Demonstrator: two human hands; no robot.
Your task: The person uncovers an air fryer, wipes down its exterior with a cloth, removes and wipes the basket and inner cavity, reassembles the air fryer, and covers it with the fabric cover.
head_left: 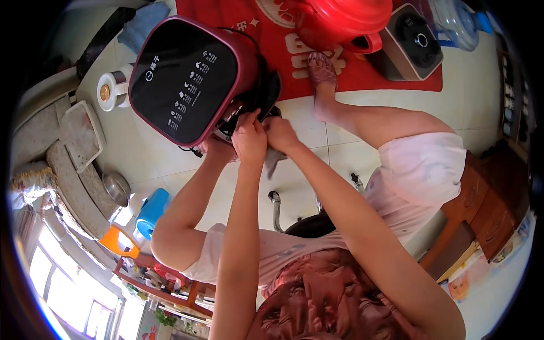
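An air fryer (187,85) with a glossy black top, white icons and a dark red rim stands on the floor before me. My left hand (249,137) is at its near right corner, fingers curled against a dark part whose kind is hidden. Right beside it, my right hand (280,135) is closed, and a grey cloth (274,163) hangs out below it. Both hands almost touch. A black part (272,93) sticks out from the fryer's side just beyond my fingers.
A red mat (362,79) lies ahead, bearing a red bucket (343,22) and a grey appliance with a dial (408,45). A water bottle (458,25) stands at far right. Left are a white kettle (116,88), a metal bowl (116,188) and a blue container (152,212).
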